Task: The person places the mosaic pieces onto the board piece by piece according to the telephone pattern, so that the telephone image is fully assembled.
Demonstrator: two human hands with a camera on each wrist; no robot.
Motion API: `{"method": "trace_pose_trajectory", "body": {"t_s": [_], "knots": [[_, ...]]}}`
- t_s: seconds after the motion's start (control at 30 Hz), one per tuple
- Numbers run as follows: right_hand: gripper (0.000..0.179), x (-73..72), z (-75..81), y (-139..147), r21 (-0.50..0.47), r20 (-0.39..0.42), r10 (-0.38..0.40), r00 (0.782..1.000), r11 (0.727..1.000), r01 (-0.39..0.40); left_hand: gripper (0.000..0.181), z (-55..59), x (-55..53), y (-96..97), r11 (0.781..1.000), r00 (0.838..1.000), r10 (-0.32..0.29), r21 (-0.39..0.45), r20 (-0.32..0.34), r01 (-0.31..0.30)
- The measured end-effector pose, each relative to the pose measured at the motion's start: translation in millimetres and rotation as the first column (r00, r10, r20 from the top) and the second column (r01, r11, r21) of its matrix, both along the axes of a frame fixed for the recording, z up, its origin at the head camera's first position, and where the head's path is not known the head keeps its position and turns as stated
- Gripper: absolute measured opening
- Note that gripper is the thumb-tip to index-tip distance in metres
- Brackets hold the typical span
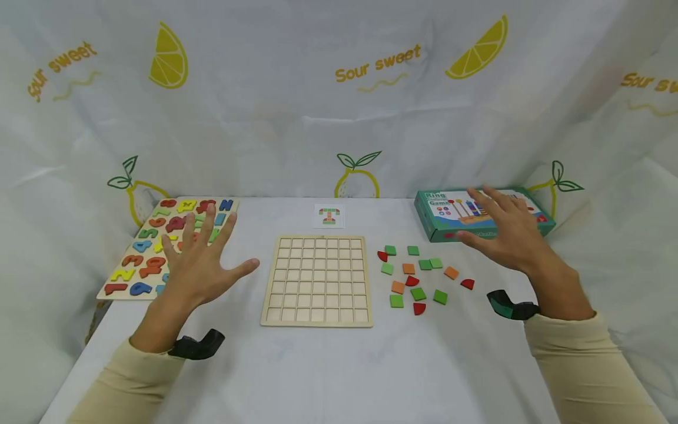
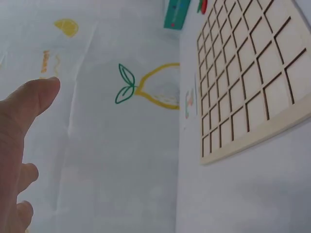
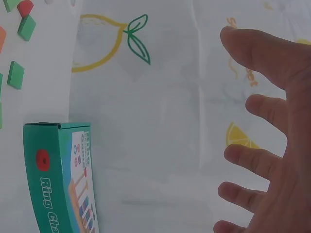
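Note:
My left hand (image 1: 198, 268), fingers spread, hovers over the near right part of a number puzzle board (image 1: 113, 291) and holds nothing. On the other side, my right hand (image 1: 511, 229) is raised with fingers spread, overlapping a green game box (image 1: 434, 227) in the head view. Between the hands lies a wooden grid board (image 1: 318, 325) with bare square cells. To its right, several loose tiles are scattered: green squares (image 1: 418, 294), orange squares (image 1: 408, 268) and red quarter-circles (image 1: 419, 308). Behind the board lies a small pattern card (image 1: 329, 216) showing a T shape in red, green and orange.
A white cloth (image 1: 296, 377) covers the table. Behind it hangs a white curtain (image 1: 265, 129) printed with lemons. Coloured number pieces sit on the puzzle board at the left. Each wrist wears a black strap mount (image 1: 197, 345).

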State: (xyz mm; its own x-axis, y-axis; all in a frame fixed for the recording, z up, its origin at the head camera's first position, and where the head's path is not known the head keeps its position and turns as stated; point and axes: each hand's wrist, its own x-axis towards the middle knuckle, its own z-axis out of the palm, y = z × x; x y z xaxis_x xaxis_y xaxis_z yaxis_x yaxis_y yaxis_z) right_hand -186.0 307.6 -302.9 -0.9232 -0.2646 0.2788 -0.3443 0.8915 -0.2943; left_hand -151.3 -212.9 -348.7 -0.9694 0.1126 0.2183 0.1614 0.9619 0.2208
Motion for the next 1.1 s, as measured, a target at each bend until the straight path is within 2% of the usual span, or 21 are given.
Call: {"method": "trace_pose_trajectory", "body": {"t_s": [0.13,0.37,0.73,0.9,1.1], "knots": [[0.083,-1.6,-11.0,7,-0.033,0.021,0.0,1.0,0.999,0.0,0.098,-13.0,1.1,5.2,0.999,0.999,-0.03,0.022,-0.011,0.03],[0.084,-1.5,-34.1,17,-0.094,0.09,-0.038,0.995,0.994,0.047,0.097,-38.9,4.0,14.9,0.995,0.997,-0.074,0.07,-0.025,0.076],[0.081,-7.9,-66.2,22,-0.215,0.178,-0.041,0.983,0.973,0.079,0.096,-76.0,6.7,28.4,0.975,0.99,-0.138,0.17,-0.042,0.143],[0.08,-11.1,-80.7,22,-0.271,0.215,-0.038,0.976,0.958,0.097,0.093,-90.0,6.9,29.2,0.964,0.986,-0.169,0.21,-0.003,0.165],[0.08,-17.4,-94.4,23,-0.287,0.266,-0.053,0.963,0.949,0.132,0.088,-108.9,7.1,30.3,0.948,0.976,-0.215,0.247,0.038,0.199]]}}
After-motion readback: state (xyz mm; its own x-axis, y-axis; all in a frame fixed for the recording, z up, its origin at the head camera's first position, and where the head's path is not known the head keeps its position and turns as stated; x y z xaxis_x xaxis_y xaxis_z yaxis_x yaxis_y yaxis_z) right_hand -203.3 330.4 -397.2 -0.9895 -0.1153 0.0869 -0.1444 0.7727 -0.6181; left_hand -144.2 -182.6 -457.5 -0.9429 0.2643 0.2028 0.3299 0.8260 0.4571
